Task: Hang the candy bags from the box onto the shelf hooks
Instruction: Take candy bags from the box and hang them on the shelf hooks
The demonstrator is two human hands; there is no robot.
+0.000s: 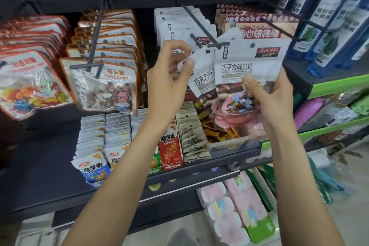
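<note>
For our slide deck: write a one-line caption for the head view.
Both hands, left and right, lift white candy bags toward a shelf hook.

Two hands are raised at the shelf, the left hand [169,78] and the right hand [273,94], each holding one white chocolate milk candy bag: left bag [201,72], right bag [249,64]. Four black hooks [199,24] show above the rows. Blue bottles [327,26] at the right number at least five; the hanging bags behind overlap too closely to count.
</note>
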